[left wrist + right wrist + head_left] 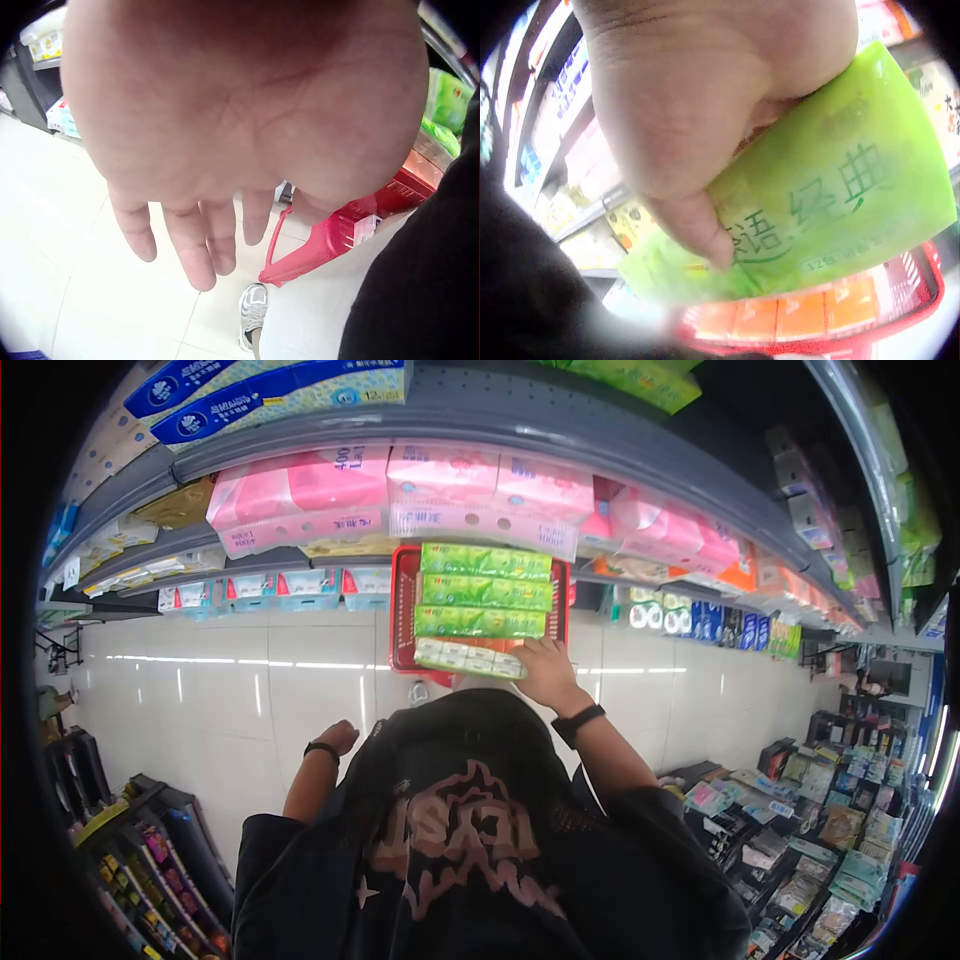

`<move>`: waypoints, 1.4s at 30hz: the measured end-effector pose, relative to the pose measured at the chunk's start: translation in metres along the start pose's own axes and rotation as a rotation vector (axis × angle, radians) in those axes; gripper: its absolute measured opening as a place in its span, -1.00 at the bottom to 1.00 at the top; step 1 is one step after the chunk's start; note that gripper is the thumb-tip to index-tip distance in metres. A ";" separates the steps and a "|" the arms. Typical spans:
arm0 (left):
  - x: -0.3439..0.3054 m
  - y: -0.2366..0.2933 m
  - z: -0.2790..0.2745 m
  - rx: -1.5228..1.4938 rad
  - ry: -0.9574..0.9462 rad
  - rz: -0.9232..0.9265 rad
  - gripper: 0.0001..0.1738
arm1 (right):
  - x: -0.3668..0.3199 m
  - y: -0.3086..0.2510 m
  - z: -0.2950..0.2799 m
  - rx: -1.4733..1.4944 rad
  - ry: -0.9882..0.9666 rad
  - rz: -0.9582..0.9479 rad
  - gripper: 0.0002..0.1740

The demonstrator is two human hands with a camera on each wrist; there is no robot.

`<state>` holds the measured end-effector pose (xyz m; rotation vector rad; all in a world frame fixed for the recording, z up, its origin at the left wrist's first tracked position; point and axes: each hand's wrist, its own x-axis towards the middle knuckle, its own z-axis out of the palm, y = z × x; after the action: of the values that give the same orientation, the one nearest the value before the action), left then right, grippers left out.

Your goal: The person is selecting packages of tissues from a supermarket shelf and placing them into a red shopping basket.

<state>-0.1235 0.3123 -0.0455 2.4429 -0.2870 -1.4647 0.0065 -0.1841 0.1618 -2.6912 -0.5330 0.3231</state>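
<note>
My right hand (545, 672) grips a green plastic-wrapped tissue pack (832, 187) by its near right end, the thumb pressed along its lettered face in the right wrist view. In the head view the pack (482, 592) shows green lettered rows and a pale row along its near edge, over the red shopping basket (402, 610). Orange packs (802, 315) lie in the basket below it. The left hand (337, 737) hangs beside my body, holding nothing; its palm and loosely extended fingers (191, 259) fill much of the left wrist view.
Shelves in front carry pink tissue packs (300, 500), blue-labelled packs (270, 400) and teal-and-white boxes (305, 588). Pale floor tiles (220, 690) run beneath. Goods-filled racks (800, 840) stand behind at the right, with another rack (150, 860) at the left.
</note>
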 end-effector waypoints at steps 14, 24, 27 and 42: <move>0.063 -0.021 0.035 -0.040 0.043 0.099 -0.55 | 0.089 -0.023 -0.300 -0.488 0.923 -0.155 -0.27; -0.016 -0.002 0.043 -0.299 0.024 -0.117 -0.55 | 0.194 0.005 -0.343 -0.553 0.660 -0.073 -0.35; -0.029 0.008 0.047 -0.153 0.000 -0.101 -0.59 | 0.211 0.006 -0.342 -0.637 0.702 -0.052 -0.41; 0.080 -0.047 0.095 -0.288 0.133 -0.029 -0.43 | 0.183 -0.017 -0.302 -0.574 0.862 -0.131 -0.45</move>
<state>-0.1688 0.3191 -0.1706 2.3033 -0.0108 -1.2485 0.2543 -0.1910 0.4145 -2.9049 -0.5638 -1.1343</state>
